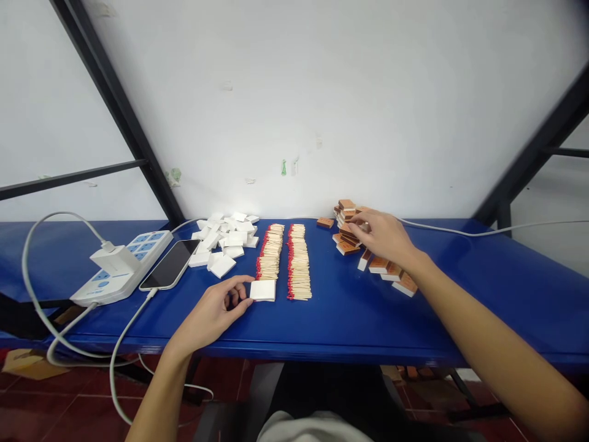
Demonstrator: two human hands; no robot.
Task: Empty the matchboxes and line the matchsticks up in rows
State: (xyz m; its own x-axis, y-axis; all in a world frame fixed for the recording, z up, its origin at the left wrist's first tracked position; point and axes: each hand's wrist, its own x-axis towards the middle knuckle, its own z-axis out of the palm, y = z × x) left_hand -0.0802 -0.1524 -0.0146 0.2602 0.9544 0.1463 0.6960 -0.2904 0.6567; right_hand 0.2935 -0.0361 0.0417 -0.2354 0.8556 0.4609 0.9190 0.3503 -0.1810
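Observation:
My left hand (214,313) pinches a white matchbox tray (263,290) between thumb and index finger. This tray lies at the near end of the left row of red-tipped matches (271,248), covering some sticks. A second row of matches (300,261) runs beside it, red heads to the left. Over the pile at the back right, my right hand (380,233) has its thumb and fingertips closed around a brown matchbox (348,231); the fingers partly hide it. More brown matchboxes (405,285) with white sides lie below that hand, some in a slanting line.
White trays (223,266) are heaped left of the matches. Farther left lie a phone (170,264) and a power strip (147,245) with a charger (115,260) and looping white cables (120,350). The blue tabletop (368,322) meets a white wall behind, between black metal posts (124,116).

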